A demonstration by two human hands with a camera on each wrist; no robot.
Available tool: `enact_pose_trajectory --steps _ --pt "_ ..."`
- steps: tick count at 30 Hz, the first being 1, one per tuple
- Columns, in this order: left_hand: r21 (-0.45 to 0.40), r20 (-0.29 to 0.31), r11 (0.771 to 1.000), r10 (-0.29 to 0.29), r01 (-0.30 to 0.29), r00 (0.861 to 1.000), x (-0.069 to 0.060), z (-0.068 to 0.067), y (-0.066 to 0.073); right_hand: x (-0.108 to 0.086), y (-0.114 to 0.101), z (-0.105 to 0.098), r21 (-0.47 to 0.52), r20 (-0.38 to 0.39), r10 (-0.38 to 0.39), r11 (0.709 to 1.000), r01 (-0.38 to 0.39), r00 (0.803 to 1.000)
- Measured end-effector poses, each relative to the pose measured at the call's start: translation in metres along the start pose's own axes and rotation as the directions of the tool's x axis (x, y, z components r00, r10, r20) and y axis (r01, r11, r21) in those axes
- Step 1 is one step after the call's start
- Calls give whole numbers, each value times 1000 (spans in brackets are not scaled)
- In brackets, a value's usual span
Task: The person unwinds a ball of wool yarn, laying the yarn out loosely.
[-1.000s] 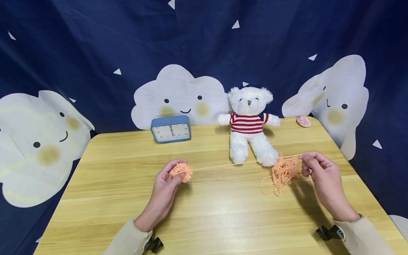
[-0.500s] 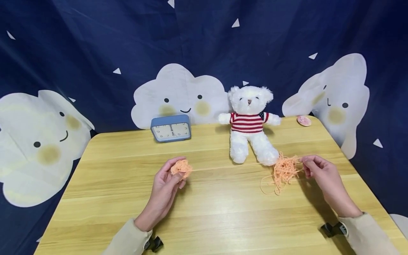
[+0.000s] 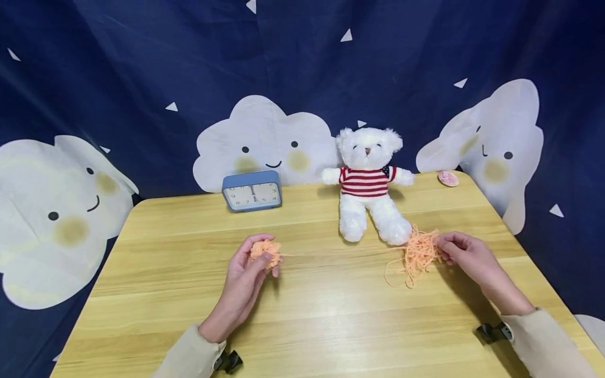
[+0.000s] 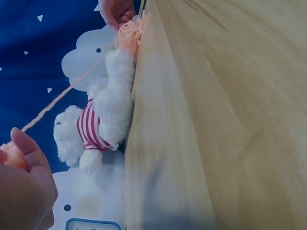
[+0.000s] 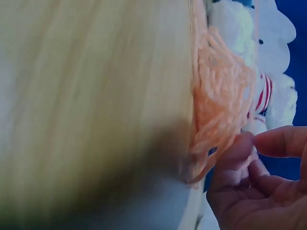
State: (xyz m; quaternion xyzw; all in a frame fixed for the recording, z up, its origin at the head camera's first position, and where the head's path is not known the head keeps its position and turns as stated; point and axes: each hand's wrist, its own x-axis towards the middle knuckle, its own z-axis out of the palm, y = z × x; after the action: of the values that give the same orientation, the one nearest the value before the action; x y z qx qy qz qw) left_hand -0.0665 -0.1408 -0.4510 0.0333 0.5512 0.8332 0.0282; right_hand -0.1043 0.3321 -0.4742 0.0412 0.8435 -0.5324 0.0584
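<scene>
While gripping the yarn ball [image 3: 264,251] with the left hand [image 3: 243,278] left of the bear [image 3: 366,181], now pinching the yarn tangle [image 3: 419,251] beside its foot [image 3: 395,231] with the right hand [image 3: 468,258], closer than before, seemingly for loosening.

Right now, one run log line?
left hand: holds orange yarn ball | right hand: at yarn tangle, grip unclear | teddy bear: beside tangle

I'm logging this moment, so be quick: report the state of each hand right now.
Left hand: closed, holding the small ball of orange yarn.
Right hand: closed, apparently pinching the edge of the tangled orange yarn.
</scene>
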Motion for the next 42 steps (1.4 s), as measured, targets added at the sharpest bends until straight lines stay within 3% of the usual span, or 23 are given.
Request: enact_pose_trajectory --steps 3,6,9,11,13,15,17,20,22,25,27,29,34,37,42 --pt "20 23 999 -28 27 999 1 3 -1 -4 -9 8 -63 -44 -47 997 44 998" --pt "44 40 997 -63 61 997 1 5 -1 -11 -23 24 -127 -149 -122 986 103 981" --pt "68 68 994 -90 85 994 0 6 -2 -15 -40 48 -110 -216 -195 978 175 957" --pt "80 92 992 -103 96 990 0 7 -2 -17 -52 68 -61 -196 -257 966 249 947" --pt "90 117 990 -116 106 986 0 8 -2 -18 -63 87 1 -105 -316 948 318 943" --pt "100 142 989 -124 111 982 1 9 -2 -19 -73 104 95 55 -358 931 352 932" --pt "97 166 988 -132 117 977 2 11 -1 -20 -81 118 165 219 -380 922 350 899" --pt "68 208 989 -144 132 968 3 13 0 -20 -89 135 219 413 -378 924 312 829" --pt "40 226 989 -149 144 963 4 14 0 -20 -94 143 211 471 -379 925 316 797" --pt "29 228 989 -151 148 962 4 15 0 -19 -97 149 217 514 -370 929 300 773" --pt "50 206 989 -144 137 968 4 16 0 -18 -97 149 227 508 -365 930 288 780" --pt "76 165 989 -138 127 977 3 15 0 -18 -96 146 233 467 -372 927 295 802" --pt "107 84 988 -118 109 989 1 11 1 -18 -88 124 231 302 -416 905 358 858" --pt "100 78 991 -101 93 992 0 8 2 -19 -83 107 246 207 -415 898 364 886" --pt "80 96 994 -85 77 992 0 4 1 -19 -76 78 254 18 -333 914 317 943"
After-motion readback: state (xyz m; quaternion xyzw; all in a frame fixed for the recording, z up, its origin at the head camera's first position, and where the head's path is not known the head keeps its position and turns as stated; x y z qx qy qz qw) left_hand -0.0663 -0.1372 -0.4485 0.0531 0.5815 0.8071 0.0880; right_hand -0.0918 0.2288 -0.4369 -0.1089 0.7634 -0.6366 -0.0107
